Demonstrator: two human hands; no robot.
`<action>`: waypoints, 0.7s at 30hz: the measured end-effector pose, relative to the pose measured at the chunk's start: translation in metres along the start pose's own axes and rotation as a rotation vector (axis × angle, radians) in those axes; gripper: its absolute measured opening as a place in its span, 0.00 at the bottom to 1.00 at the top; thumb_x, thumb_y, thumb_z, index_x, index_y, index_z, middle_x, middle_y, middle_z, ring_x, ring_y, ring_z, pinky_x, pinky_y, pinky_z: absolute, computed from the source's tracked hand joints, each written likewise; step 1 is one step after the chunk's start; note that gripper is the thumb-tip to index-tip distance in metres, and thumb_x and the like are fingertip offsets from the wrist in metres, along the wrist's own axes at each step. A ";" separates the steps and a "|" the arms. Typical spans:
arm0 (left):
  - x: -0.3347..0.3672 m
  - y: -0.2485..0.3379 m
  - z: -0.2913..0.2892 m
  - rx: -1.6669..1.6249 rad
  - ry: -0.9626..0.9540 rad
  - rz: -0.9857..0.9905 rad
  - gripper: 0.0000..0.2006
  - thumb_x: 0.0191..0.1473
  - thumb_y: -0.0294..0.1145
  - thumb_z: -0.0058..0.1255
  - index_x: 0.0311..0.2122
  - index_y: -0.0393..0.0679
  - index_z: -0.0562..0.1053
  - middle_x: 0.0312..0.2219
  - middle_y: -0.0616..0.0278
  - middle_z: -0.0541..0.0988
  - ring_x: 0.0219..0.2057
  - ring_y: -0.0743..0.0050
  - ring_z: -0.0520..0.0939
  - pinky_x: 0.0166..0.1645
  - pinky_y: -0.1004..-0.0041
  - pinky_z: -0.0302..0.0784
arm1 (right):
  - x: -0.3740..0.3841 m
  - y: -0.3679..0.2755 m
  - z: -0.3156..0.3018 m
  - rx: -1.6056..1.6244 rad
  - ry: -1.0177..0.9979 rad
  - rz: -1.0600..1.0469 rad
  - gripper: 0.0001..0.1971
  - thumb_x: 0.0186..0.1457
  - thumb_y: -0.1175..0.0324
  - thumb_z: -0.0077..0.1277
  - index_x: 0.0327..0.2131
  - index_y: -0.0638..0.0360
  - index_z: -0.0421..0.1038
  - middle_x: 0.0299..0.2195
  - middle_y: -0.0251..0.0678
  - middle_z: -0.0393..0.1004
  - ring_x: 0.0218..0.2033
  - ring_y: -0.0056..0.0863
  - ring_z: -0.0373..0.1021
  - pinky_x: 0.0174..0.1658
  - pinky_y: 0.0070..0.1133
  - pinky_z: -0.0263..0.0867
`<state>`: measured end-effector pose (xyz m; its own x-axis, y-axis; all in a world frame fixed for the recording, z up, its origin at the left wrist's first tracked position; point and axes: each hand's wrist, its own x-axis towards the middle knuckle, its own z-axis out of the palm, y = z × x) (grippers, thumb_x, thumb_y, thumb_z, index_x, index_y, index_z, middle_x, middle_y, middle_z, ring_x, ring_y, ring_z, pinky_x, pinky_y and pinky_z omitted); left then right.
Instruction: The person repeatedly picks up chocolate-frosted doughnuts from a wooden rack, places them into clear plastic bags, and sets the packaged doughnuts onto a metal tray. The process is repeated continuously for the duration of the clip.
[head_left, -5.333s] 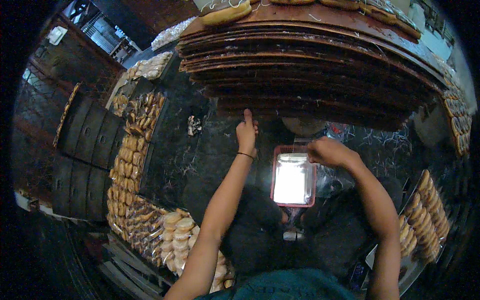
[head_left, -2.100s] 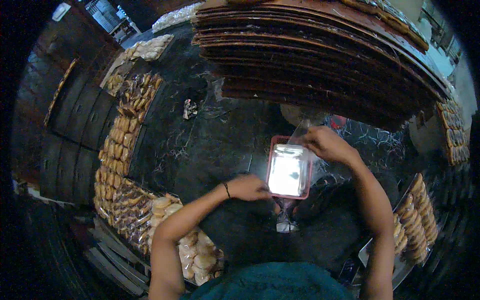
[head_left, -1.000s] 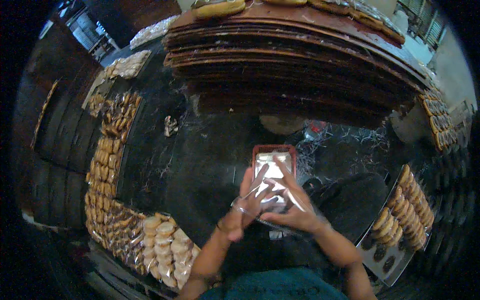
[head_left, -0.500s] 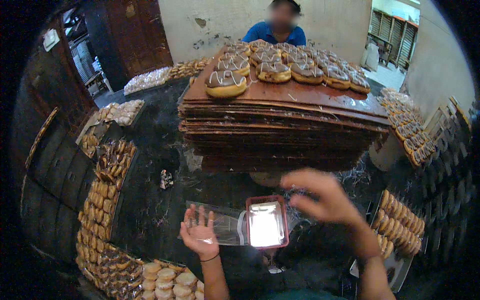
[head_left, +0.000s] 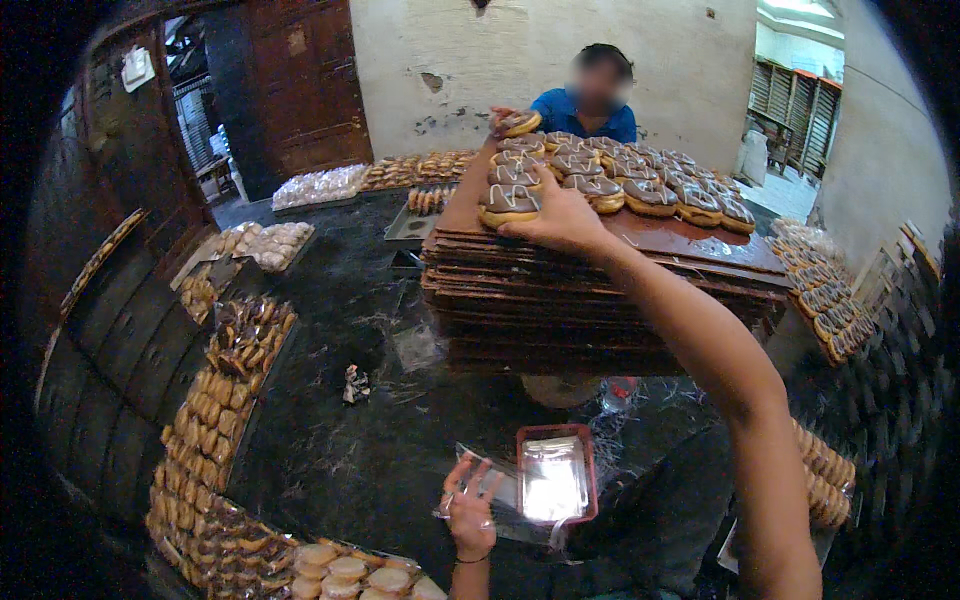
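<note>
My right hand point(head_left: 562, 212) reaches across to the stacked boards and grips a chocolate-topped doughnut point(head_left: 508, 203) with white icing lines, at the near left corner. Its thumb presses the near side, and the fingers lie over the far side. The doughnut rests on the top board. Lower down, my left hand point(head_left: 470, 518) is palm up with its fingers spread. A clear plastic bag point(head_left: 508, 491) lies around or against those fingers; which of the two I cannot tell. Beside it stands a red plastic basket point(head_left: 590, 475) holding a stack of clear bags point(head_left: 553, 478).
The tall stack of brown boards point(head_left: 540, 300) bears rows of iced doughnuts point(head_left: 650, 190). Behind it a person in blue point(head_left: 585, 118) holds another doughnut point(head_left: 520, 123). Trays of pastries point(head_left: 215, 410) line the left, with packed buns point(head_left: 320, 187) farther back and doughnuts point(head_left: 825, 475) at right.
My right hand has moved from above the basket up to the doughnut and taken hold of it. The person behind has raised a doughnut. The whole view has shifted.
</note>
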<state>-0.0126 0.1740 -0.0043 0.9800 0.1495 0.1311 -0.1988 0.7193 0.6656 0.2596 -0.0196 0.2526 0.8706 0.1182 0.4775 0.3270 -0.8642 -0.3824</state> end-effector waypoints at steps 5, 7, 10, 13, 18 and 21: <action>0.012 -0.004 0.016 -0.591 0.079 -0.401 0.30 0.51 0.57 0.41 0.49 0.39 0.65 0.50 0.52 0.67 0.53 0.53 0.64 0.58 0.48 0.53 | 0.003 0.004 -0.037 0.049 0.053 -0.004 0.50 0.34 0.41 0.56 0.55 0.66 0.48 0.36 0.61 0.71 0.41 0.54 0.68 0.45 0.35 0.64; 0.021 -0.014 0.008 -0.897 0.101 -0.597 0.33 0.50 0.58 0.41 0.48 0.35 0.65 0.50 0.51 0.67 0.54 0.53 0.64 0.60 0.49 0.51 | -0.018 -0.007 -0.047 -0.041 0.159 -0.167 0.49 0.34 0.45 0.57 0.56 0.66 0.48 0.37 0.59 0.70 0.41 0.52 0.68 0.46 0.33 0.64; 0.032 -0.033 -0.007 -0.871 0.105 -0.586 0.35 0.49 0.60 0.41 0.48 0.33 0.65 0.50 0.50 0.67 0.55 0.51 0.62 0.62 0.52 0.45 | -0.091 -0.016 -0.051 0.155 0.198 -0.370 0.48 0.33 0.57 0.61 0.57 0.64 0.46 0.42 0.53 0.67 0.44 0.44 0.66 0.49 0.28 0.61; 0.038 -0.066 -0.004 -0.933 0.129 -0.576 0.35 0.51 0.59 0.39 0.50 0.32 0.64 0.51 0.52 0.67 0.57 0.50 0.60 0.63 0.52 0.44 | -0.196 -0.008 -0.061 0.786 0.005 -0.155 0.56 0.29 0.67 0.64 0.60 0.58 0.37 0.49 0.41 0.61 0.51 0.34 0.61 0.55 0.27 0.54; 0.043 -0.084 0.028 -1.033 -0.243 -0.482 0.36 0.54 0.58 0.28 0.55 0.32 0.56 0.54 0.53 0.63 0.60 0.49 0.52 0.63 0.52 0.37 | -0.284 0.024 -0.035 1.548 -0.404 0.319 0.58 0.29 0.59 0.66 0.60 0.59 0.36 0.55 0.46 0.55 0.55 0.36 0.58 0.57 0.27 0.51; 0.041 -0.080 0.035 -0.770 0.130 -0.572 0.35 0.56 0.56 0.26 0.54 0.31 0.57 0.54 0.52 0.63 0.59 0.49 0.54 0.63 0.52 0.40 | -0.285 0.029 -0.026 1.460 -0.485 0.342 0.56 0.30 0.58 0.65 0.60 0.62 0.38 0.53 0.47 0.57 0.55 0.35 0.57 0.57 0.26 0.50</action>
<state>0.0432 0.0989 -0.0263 0.9306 -0.3205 -0.1767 0.3137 0.9472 -0.0660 0.0111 -0.0908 0.1260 0.9111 0.4109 0.0329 -0.0932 0.2831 -0.9546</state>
